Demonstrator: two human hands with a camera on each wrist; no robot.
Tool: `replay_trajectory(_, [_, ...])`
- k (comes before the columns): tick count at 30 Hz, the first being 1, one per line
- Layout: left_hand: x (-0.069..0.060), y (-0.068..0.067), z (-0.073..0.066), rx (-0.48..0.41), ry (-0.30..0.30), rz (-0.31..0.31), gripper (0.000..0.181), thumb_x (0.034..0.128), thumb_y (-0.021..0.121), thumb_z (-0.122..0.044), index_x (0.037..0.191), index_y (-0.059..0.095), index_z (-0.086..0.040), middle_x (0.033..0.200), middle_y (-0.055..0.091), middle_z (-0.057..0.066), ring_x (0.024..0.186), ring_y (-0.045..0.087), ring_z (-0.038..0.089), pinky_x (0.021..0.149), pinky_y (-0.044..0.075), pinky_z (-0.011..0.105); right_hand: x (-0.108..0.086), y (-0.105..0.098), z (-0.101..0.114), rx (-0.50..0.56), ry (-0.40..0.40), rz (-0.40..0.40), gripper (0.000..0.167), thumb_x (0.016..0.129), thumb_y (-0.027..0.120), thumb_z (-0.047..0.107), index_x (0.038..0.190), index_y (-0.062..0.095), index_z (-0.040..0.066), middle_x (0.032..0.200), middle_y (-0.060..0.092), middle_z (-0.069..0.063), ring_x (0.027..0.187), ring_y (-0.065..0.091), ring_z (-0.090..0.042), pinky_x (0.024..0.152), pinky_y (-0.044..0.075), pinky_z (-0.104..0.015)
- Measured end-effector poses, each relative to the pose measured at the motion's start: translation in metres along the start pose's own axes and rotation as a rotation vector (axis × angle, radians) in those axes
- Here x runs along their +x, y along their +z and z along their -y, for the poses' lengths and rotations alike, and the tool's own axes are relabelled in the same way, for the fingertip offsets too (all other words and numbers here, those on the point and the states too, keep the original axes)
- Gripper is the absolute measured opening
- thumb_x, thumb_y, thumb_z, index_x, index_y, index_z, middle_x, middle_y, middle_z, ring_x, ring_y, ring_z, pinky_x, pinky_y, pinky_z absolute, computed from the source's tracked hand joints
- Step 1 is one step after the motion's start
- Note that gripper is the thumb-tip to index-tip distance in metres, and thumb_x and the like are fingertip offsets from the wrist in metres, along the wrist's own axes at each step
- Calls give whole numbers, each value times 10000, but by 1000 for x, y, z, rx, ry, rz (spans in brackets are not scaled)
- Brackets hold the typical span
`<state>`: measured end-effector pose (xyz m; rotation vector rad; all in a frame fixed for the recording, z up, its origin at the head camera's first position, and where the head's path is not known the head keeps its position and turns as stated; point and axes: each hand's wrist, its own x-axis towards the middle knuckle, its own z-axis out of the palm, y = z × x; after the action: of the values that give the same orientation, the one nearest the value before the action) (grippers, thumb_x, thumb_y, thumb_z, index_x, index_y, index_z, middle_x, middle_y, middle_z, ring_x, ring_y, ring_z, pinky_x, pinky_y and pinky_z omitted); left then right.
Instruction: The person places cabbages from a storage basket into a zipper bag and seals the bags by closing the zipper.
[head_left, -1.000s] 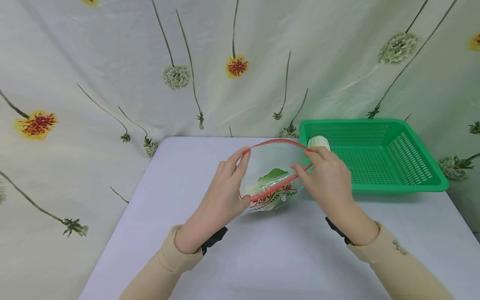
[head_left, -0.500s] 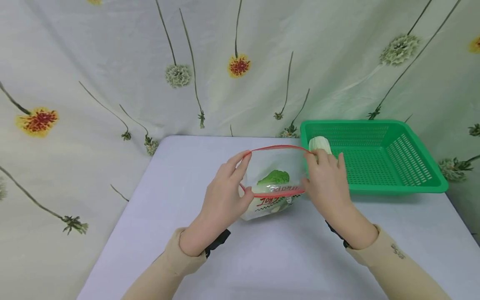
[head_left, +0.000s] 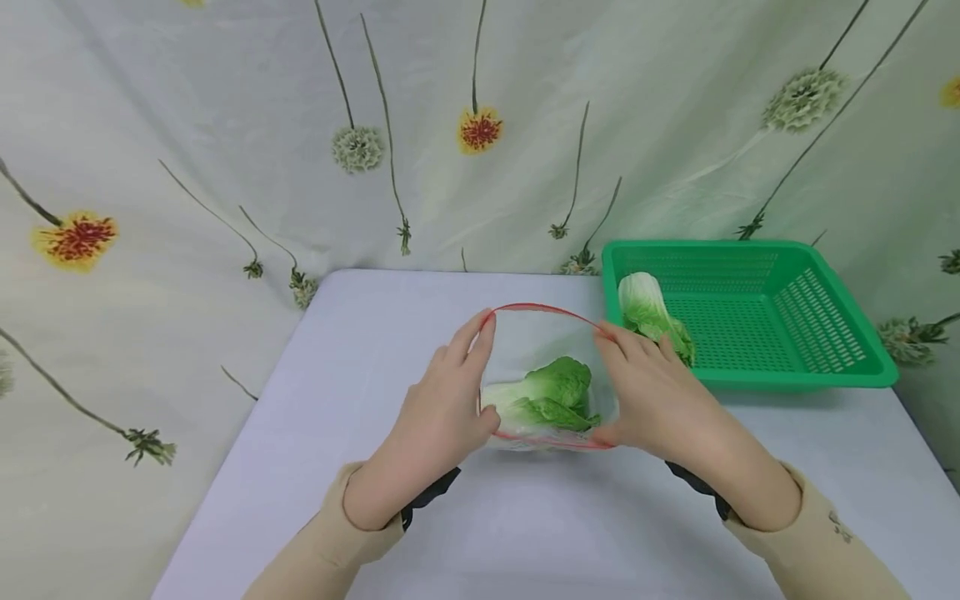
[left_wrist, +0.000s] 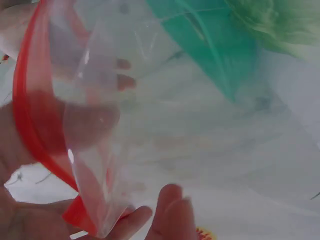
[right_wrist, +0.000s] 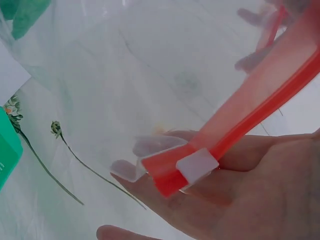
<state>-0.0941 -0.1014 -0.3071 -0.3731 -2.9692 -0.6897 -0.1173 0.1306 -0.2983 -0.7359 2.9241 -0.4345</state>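
Left hand (head_left: 442,400) and right hand (head_left: 660,400) held bag (head_left: 543,337) wide by red rim (head_left: 536,307); even outward pull seemed best, cabbage (head_left: 555,392) inside bag.

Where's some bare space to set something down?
The table is bare left of the left grip and between the sleeves. The green basket is bare right of its cabbage. It's crowded around the bag, between left grip and right grip.

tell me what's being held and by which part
A clear plastic bag, held by its red rim: left hand at one side, right hand at the other.
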Motion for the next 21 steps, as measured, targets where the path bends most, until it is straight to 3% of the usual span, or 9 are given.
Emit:
replay_trajectory(3, [-12, -6, -2, 7, -5, 134, 996, 720, 680, -11, 1581, 190, -113, 1655, 147, -70, 1204, 524, 284, 451, 369, 264, -2, -1, 2, 29, 12, 28, 1089, 632, 928, 358, 1465, 373, -69, 1564, 313, -225, 1428, 315, -424, 1135, 201, -689])
replay_trajectory(6, [-20, -8, -1, 3, 3, 182, 1045, 723, 734, -46, 1586, 148, -108, 1664, 98, -68, 1164, 560, 236, 452, 385, 247, -5, -1, 4, 34, 5, 38, 1114, 608, 933, 392, 1464, 386, -63, 1579, 291, -222, 1434, 312, -420, 1140, 212, -675])
replay_trajectory(10, [-22, -9, 1, -80, 31, 153, 1048, 741, 767, -40, 1584, 147, -101, 1663, 110, -63, 913, 609, 110, 486, 429, 204, -8, -1, 2, 14, -27, 19, 1081, 609, 928, 401, 1448, 421, -54, 1579, 299, -215, 1412, 341, -429, 1134, 240, -668])
replay_trajectory(14, [-19, -9, 4, -178, 50, 105, 1014, 756, 760, -11, 1578, 172, -93, 1655, 153, -61, 688, 539, 30, 562, 477, 189, -10, -2, -1, 23, -70, -11, 987, 630, 918, 385, 1423, 481, -8, 1560, 353, -188, 1383, 391, -418, 1138, 285, -622])
replay_trajectory(21, [-20, -7, 6, -221, 83, 77, 975, 776, 732, -16, 1578, 188, -119, 1648, 159, -92, 678, 501, 11, 569, 483, 192, -14, -7, -3, 64, -125, -56, 797, 690, 888, 347, 1369, 565, 84, 1531, 429, -106, 1342, 464, -379, 1028, 439, -565])
